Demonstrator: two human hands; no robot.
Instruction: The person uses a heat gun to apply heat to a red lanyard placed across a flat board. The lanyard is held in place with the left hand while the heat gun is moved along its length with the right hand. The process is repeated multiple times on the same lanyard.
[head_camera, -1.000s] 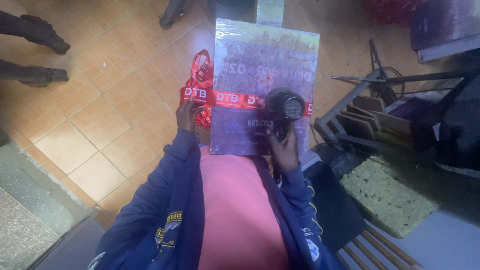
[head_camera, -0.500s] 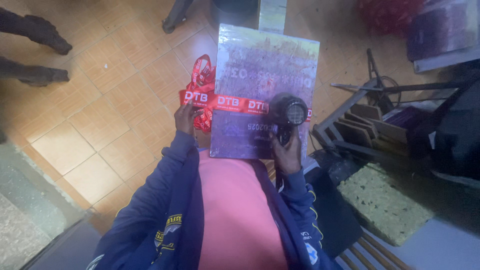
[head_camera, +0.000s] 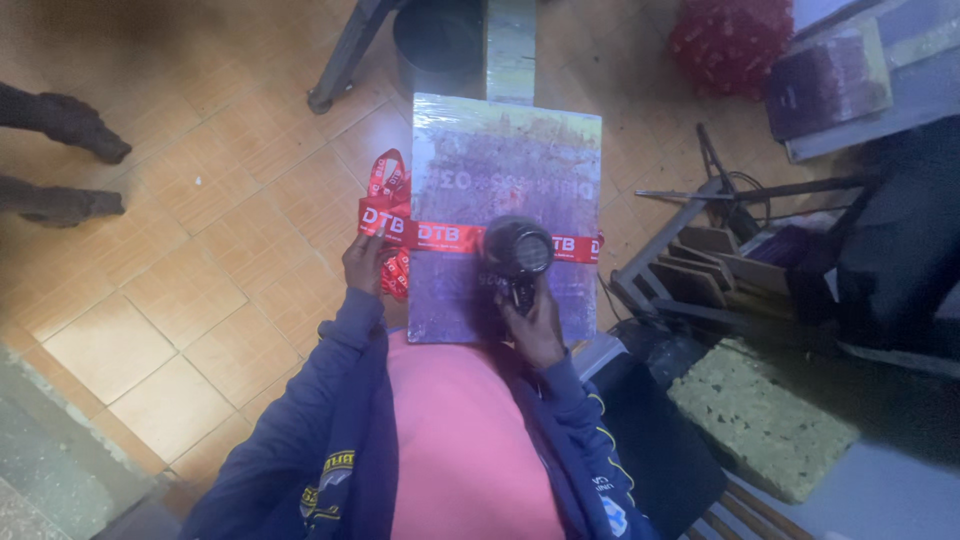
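Basically nothing big has shifted over the last second: your right hand (head_camera: 535, 325) still has its grip wrapped around the handle of the black heat blower (head_camera: 517, 252), nozzle end facing up at the camera, sitting right on the red ribbon (head_camera: 455, 236) where it crosses the plastic-wrapped purple slab (head_camera: 505, 215). The blower has crept slightly along the band toward the slab's middle; otherwise same spot. Your left hand (head_camera: 364, 265) stays at the slab's left edge, fingers pinched on the ribbon where it bunches into loose loops. The slab itself hasn't moved: held flat in front of your chest, above the tiled floor (head_camera: 190, 270), far end toward a metal stand leg (head_camera: 345, 60). My read: you're still working heat along the same band section, so the wrap there isn't finished. Off to the right, a green foam block (head_camera: 765, 415) and a stack of frames (head_camera: 720, 265) lie untouched. Someone's dark shoes (head_camera: 70, 165) stand at far left.
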